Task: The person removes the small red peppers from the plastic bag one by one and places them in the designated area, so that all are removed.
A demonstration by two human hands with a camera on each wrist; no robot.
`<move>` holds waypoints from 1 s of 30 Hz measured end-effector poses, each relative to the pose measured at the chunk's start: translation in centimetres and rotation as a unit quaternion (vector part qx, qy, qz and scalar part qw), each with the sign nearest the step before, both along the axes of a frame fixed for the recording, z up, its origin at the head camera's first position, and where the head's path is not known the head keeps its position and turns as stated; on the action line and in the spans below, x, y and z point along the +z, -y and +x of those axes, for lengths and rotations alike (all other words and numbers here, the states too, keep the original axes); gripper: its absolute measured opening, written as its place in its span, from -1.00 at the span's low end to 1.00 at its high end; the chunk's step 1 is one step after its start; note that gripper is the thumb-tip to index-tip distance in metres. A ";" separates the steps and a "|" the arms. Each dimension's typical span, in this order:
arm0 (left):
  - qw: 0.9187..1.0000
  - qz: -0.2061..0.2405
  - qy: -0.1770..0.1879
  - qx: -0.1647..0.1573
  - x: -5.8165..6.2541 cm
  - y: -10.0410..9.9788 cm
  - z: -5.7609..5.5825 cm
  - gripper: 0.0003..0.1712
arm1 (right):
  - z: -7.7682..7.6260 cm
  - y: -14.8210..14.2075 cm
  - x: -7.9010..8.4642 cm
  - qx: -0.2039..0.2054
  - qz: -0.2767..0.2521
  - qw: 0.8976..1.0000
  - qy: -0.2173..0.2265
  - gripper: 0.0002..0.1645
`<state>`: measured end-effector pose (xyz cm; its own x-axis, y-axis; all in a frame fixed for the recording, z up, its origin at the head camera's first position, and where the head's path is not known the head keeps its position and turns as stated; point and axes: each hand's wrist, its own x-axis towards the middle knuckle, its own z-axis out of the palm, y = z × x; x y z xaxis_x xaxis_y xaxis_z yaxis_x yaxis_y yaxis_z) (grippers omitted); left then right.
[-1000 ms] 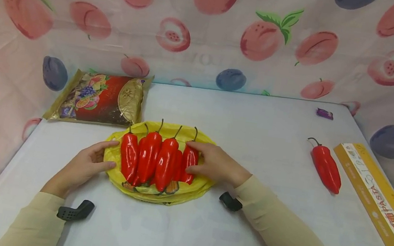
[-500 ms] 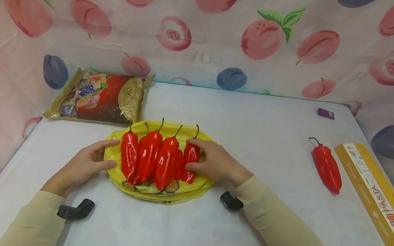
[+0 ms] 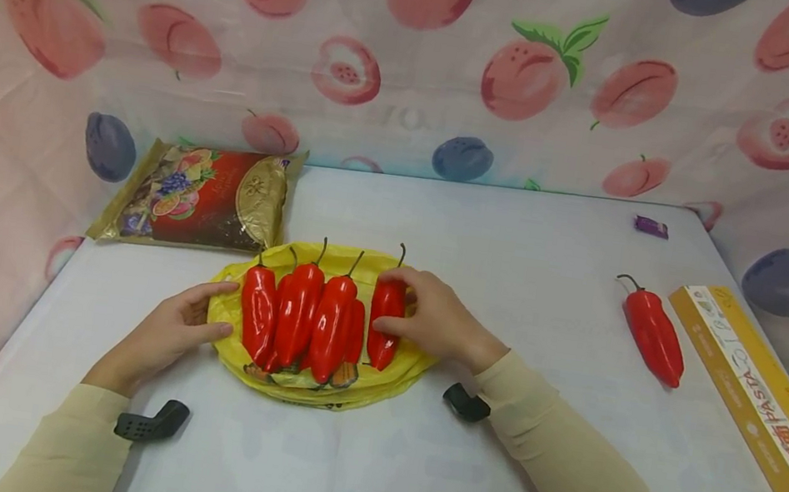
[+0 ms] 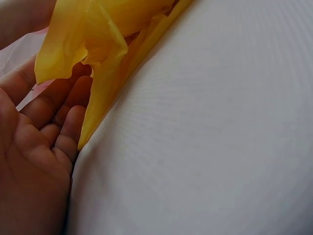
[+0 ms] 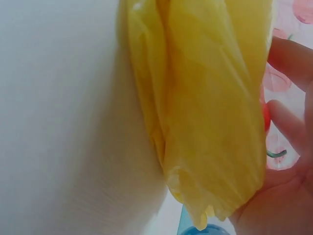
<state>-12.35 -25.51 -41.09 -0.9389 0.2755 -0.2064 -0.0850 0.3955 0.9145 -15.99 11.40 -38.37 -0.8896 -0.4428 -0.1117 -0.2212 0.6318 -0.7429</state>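
Note:
In the head view, several glossy red chili peppers [image 3: 297, 315] with dark stems lie side by side on a crumpled yellow plastic bag [image 3: 335, 399]. My right hand [image 3: 440, 320] pinches the rightmost red chili pepper [image 3: 382, 337] between thumb and fingers, its stem pointing away from me. My left hand [image 3: 163, 331] rests at the bag's left edge with thumb and fingers apart. From the left wrist, the fingers [image 4: 73, 127] lie loosely bent behind a fold of the yellow bag [image 4: 105, 63]. The bag [image 5: 205, 107] hides most of the held pepper in the right wrist view.
One more red chili pepper [image 3: 654, 337] lies at the right, beside a long yellow pasta box [image 3: 758, 406]. A gold and red packet [image 3: 200, 198] lies at the back left. A small purple wrapper [image 3: 650, 226] sits near the far right edge.
My right hand has shifted the rightmost pepper slightly away and to the right, and a gap now shows between it and the others. My left hand has stayed put.

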 end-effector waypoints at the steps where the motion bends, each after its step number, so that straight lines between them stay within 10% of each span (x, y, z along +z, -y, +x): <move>1: 1.000 0.000 0.000 0.000 0.0 0.0 0.0 -0.22 | 0.0 0.0 0.0 -0.001 -0.004 1.000 -0.003 -0.24; 18: 1.000 0.005 0.004 -0.003 0.0 0.0 0.0 -0.21 | -0.5 -1.4 2.0 -0.022 -0.076 0.996 -0.036 -0.33; 30: 1.000 0.005 0.007 -0.004 0.1 0.0 0.0 -0.21 | -0.7 -5.7 3.4 -0.064 -0.020 0.997 -0.028 -0.33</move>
<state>-12.34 -25.53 -41.04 -0.9334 0.2861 -0.2165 -0.0944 0.3866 0.9174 -16.68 17.12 -34.96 -0.9432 -0.3290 -0.0457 -0.1822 0.6278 -0.7567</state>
